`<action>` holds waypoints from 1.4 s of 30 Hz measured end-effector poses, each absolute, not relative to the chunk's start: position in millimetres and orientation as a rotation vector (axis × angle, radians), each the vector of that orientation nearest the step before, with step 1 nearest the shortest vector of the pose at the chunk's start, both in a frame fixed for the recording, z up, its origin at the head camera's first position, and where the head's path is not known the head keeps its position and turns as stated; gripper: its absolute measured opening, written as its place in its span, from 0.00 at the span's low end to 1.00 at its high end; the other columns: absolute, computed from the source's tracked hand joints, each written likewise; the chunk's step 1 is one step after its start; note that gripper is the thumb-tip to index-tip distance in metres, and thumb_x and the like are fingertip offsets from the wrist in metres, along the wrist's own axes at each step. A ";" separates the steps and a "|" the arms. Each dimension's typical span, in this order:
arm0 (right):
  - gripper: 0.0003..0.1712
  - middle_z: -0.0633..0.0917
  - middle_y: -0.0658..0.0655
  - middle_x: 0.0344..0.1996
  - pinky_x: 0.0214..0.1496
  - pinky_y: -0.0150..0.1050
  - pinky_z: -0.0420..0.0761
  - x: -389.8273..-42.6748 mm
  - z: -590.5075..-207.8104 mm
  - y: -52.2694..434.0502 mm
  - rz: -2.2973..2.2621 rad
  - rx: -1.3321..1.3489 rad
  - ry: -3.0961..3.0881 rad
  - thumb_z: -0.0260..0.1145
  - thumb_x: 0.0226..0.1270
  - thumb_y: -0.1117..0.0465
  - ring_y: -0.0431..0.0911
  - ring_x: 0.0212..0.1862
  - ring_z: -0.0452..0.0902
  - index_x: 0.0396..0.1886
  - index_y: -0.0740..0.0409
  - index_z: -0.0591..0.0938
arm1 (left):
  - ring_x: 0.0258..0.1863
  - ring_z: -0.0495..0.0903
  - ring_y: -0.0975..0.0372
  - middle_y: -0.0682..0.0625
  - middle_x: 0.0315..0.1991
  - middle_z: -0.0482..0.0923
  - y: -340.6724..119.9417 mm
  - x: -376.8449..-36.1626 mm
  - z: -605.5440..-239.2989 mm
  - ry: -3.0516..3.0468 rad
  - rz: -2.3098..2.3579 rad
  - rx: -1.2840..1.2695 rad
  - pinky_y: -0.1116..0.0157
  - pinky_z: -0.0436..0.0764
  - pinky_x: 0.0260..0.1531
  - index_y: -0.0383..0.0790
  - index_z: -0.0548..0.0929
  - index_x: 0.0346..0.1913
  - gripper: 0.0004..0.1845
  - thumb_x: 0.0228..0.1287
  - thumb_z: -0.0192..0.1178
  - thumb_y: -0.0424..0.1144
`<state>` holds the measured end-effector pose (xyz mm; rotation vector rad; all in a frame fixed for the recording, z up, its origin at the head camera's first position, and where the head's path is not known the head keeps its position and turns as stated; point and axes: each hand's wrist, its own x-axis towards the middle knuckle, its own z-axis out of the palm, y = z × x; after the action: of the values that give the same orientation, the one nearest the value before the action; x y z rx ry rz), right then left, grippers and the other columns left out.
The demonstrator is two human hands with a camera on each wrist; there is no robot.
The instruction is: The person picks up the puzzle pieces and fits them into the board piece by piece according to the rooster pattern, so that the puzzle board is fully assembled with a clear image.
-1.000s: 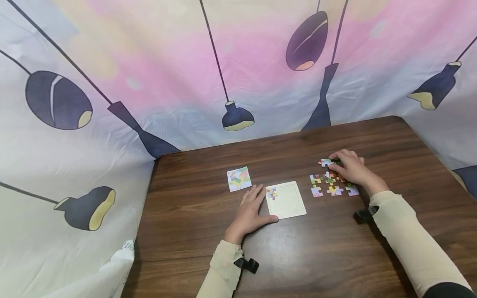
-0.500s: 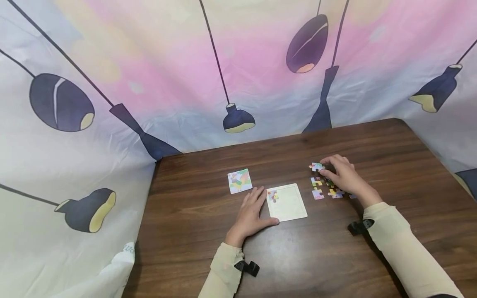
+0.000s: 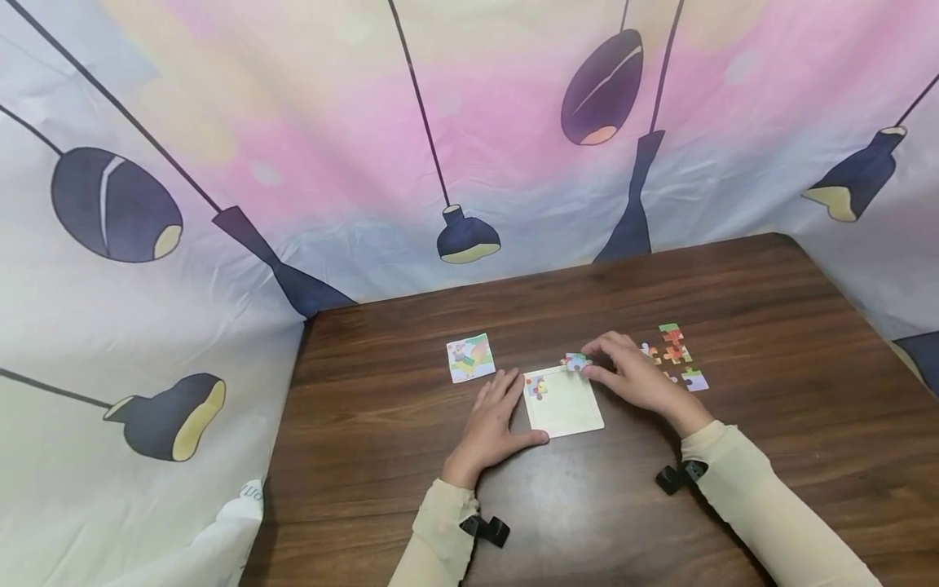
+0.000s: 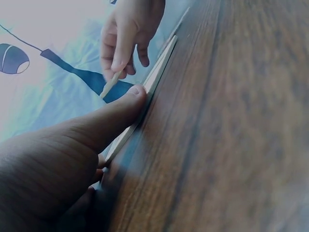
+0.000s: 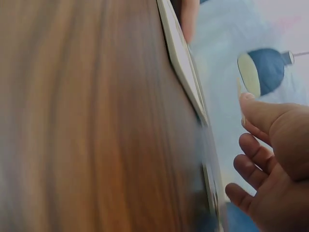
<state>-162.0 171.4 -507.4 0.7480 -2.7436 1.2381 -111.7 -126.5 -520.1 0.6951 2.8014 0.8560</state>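
Note:
In the head view my right hand [image 3: 631,371] pinches a pale blue jigsaw puzzle piece [image 3: 576,363] between thumb and fingertips. The piece is at the far edge of a white square puzzle board [image 3: 568,408], and in the left wrist view it shows edge-on, raised above the board. One joined bit of puzzle [image 3: 538,386] lies in the board's far left corner. My left hand [image 3: 495,424] spreads round the board's left side, straight fingers along the left edge and the thumb [image 4: 135,94] against the near edge.
Several loose puzzle pieces [image 3: 673,346] lie right of the board, some hidden behind the right hand. A small square picture card [image 3: 471,358] lies at the far left of the board. The brown wooden table [image 3: 367,424] meets a printed curtain [image 3: 330,163].
My right hand has lifted the puzzle piece from the group at the right and carried it left to the board's far edge. My left hand stays at the board.

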 end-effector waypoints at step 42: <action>0.17 0.82 0.52 0.50 0.56 0.55 0.66 -155.9 -510.2 131.0 1.086 0.893 -2.798 0.75 0.70 0.60 0.55 0.58 0.73 0.57 0.52 0.88 | 0.85 0.44 0.50 0.45 0.85 0.53 -129.0 -113.5 -517.5 2.774 0.842 0.694 0.47 0.48 0.82 0.39 0.58 0.84 0.56 0.63 0.72 0.64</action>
<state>-155.9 131.0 -510.2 0.8930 -2.7976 1.0856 -113.5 -129.0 -517.5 0.6942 2.7744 0.8415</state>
